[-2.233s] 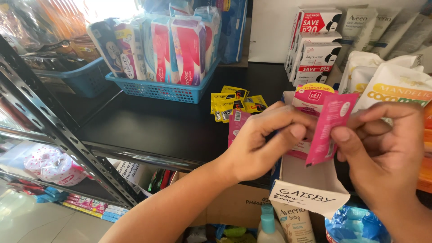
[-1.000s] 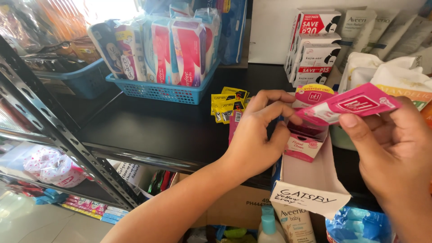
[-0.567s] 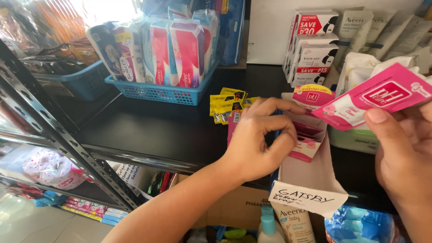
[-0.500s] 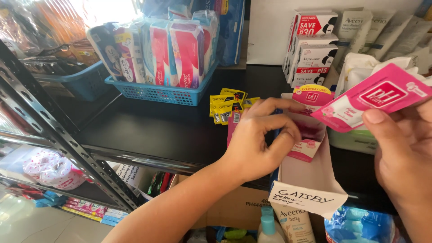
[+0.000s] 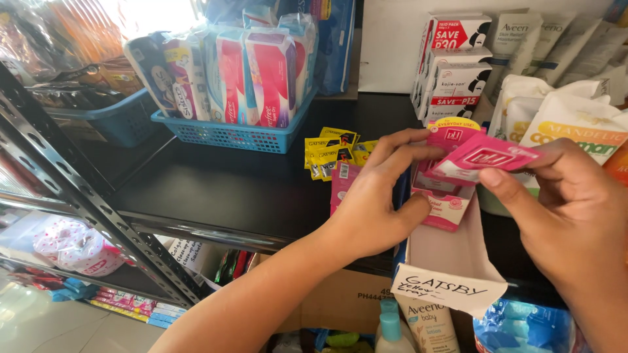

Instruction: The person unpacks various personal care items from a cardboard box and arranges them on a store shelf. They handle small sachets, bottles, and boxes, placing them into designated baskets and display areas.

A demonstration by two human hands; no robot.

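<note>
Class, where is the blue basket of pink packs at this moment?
In the head view, the blue basket sits upper left on the black shelf, just left of the yellow sachets.

pink sachet point(image 5: 487, 157): glossy plastic film, smooth, in right hand point(image 5: 575, 216)
white tray box point(image 5: 451, 261): matt cardboard, under sachet
black shelf board point(image 5: 229, 196): smooth, slight sheen, left of box
blue basket point(image 5: 229, 134): plastic mesh, behind shelf front
grey shelf frame point(image 5: 78, 196): painted metal, perforated
yellow sachets point(image 5: 330, 147): shiny foil-like film
</note>
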